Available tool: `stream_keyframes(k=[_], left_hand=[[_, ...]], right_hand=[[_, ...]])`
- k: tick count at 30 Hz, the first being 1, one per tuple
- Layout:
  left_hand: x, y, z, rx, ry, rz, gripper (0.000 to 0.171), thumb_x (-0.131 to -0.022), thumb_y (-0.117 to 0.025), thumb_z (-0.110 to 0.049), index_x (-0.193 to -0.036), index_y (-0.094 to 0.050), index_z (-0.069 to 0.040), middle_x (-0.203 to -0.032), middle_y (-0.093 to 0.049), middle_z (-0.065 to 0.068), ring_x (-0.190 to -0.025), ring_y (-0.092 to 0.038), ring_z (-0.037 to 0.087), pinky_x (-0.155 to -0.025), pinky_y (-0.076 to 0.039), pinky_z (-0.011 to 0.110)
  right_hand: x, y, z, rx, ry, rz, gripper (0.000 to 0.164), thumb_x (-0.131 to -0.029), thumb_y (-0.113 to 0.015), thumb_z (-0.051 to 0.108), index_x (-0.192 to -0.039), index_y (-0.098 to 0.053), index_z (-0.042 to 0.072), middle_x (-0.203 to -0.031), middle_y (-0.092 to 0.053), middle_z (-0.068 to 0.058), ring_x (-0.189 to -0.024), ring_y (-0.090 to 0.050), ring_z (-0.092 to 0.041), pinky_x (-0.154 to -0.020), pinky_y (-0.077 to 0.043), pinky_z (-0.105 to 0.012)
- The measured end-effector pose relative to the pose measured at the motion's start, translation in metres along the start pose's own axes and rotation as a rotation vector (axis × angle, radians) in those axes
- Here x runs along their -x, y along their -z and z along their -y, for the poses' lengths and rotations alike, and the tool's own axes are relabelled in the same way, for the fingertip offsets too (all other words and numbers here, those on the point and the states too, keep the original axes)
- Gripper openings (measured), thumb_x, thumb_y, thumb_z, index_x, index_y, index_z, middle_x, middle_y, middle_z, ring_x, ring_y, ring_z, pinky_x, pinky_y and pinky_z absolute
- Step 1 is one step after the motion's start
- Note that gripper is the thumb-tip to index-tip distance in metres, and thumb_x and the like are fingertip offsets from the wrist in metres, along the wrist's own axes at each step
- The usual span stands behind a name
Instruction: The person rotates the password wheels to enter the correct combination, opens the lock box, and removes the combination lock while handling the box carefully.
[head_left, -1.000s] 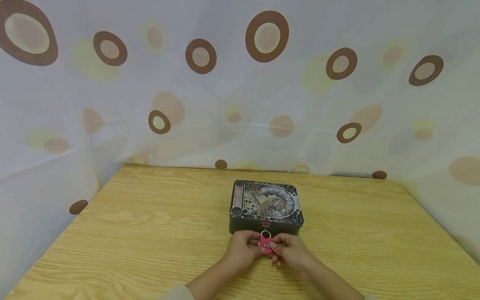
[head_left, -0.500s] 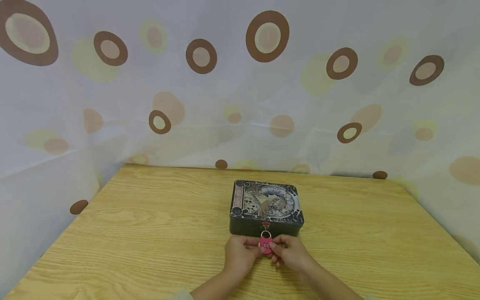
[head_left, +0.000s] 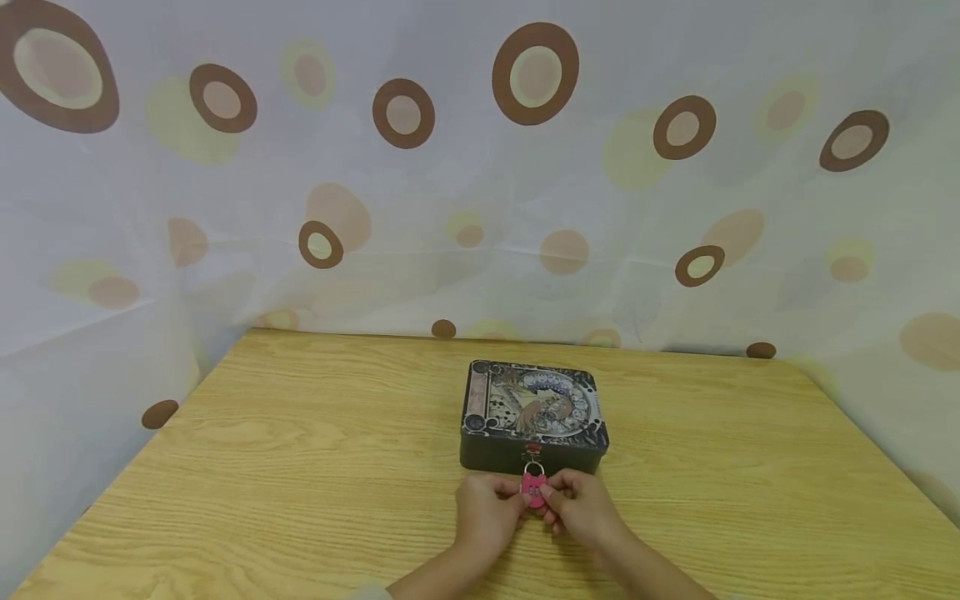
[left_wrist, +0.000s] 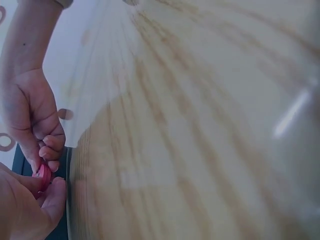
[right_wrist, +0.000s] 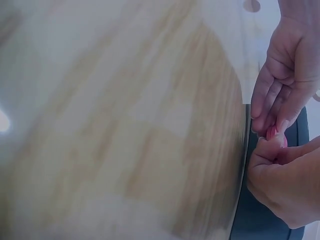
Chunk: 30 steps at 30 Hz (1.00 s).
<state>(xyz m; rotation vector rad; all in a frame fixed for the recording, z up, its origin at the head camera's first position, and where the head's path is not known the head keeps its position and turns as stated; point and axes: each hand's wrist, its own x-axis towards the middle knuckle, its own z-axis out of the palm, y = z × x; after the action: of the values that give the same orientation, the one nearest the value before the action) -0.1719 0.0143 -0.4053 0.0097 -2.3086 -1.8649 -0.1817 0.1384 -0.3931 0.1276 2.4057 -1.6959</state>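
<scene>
A pink combination padlock (head_left: pixel 533 490) with number dials hangs by its silver shackle from the red-topped clasp (head_left: pixel 532 451) of a dark tin box (head_left: pixel 536 408) with a patterned lid. From the left side, my left hand (head_left: pixel 483 512) pinches the padlock between thumb and fingers. My right hand (head_left: pixel 588 508) pinches its other side, thumb on the front near the dials. In the left wrist view the padlock (left_wrist: pixel 44 176) shows edge-on between both sets of fingertips. Fingers mostly cover the padlock (right_wrist: pixel 272 133) in the right wrist view. The box lid is down.
The box stands on a wood-grain table (head_left: pixel 315 450). Behind and beside the table hangs a pale curtain (head_left: pixel 465 167) with brown, yellow and peach circles.
My left hand and wrist have shifted slightly right and lower, with the fingers drawn down from the box front. Both hands keep holding the padlock; the box stays in place.
</scene>
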Motion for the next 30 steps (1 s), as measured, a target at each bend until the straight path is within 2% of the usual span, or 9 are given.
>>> stream_keyframes(k=[5, 16, 24, 30], left_hand=[[0.0008, -0.0003, -0.0015, 0.017, 0.015, 0.015, 0.004, -0.071, -0.068, 0.011, -0.068, -0.069, 0.009, -0.058, -0.065, 0.015, -0.047, -0.062, 0.015, -0.042, -0.049, 0.015], [0.0006, 0.0025, -0.0039, -0.01, 0.031, 0.036, 0.004, -0.073, -0.069, 0.009, -0.069, -0.067, 0.01, -0.061, -0.065, 0.014, -0.05, -0.062, 0.015, -0.044, -0.049, 0.016], [-0.0015, 0.0058, -0.0054, 0.037, 0.031, 0.066, 0.004, -0.071, -0.067, 0.012, -0.073, -0.064, 0.012, -0.063, -0.065, 0.017, -0.052, -0.063, 0.018, -0.046, -0.051, 0.018], [-0.0065, 0.0089, -0.0048, 0.024, 0.076, 0.133, 0.012, -0.071, -0.063, 0.013, -0.083, -0.064, 0.012, -0.067, -0.066, 0.017, -0.059, -0.064, 0.018, -0.05, -0.054, 0.022]], right_hand=[[-0.0016, -0.0009, -0.0006, 0.014, 0.005, -0.025, 0.012, -0.091, -0.052, 0.0, -0.084, -0.057, -0.009, -0.057, -0.054, -0.001, -0.053, -0.05, -0.009, -0.046, -0.043, -0.019], [0.0002, -0.0039, 0.0024, 0.04, 0.013, -0.074, 0.011, -0.089, -0.052, -0.004, -0.08, -0.056, -0.008, -0.054, -0.051, -0.002, -0.051, -0.049, -0.01, -0.045, -0.041, -0.018], [-0.0001, -0.0011, 0.0043, -0.024, -0.013, -0.006, 0.009, -0.091, -0.051, -0.002, -0.085, -0.055, -0.009, -0.057, -0.052, -0.001, -0.053, -0.049, -0.009, -0.046, -0.042, -0.017], [-0.0004, -0.0007, 0.0048, -0.061, -0.043, 0.007, 0.008, -0.091, -0.05, -0.002, -0.088, -0.054, -0.009, -0.06, -0.054, -0.001, -0.054, -0.05, -0.008, -0.047, -0.043, -0.017]])
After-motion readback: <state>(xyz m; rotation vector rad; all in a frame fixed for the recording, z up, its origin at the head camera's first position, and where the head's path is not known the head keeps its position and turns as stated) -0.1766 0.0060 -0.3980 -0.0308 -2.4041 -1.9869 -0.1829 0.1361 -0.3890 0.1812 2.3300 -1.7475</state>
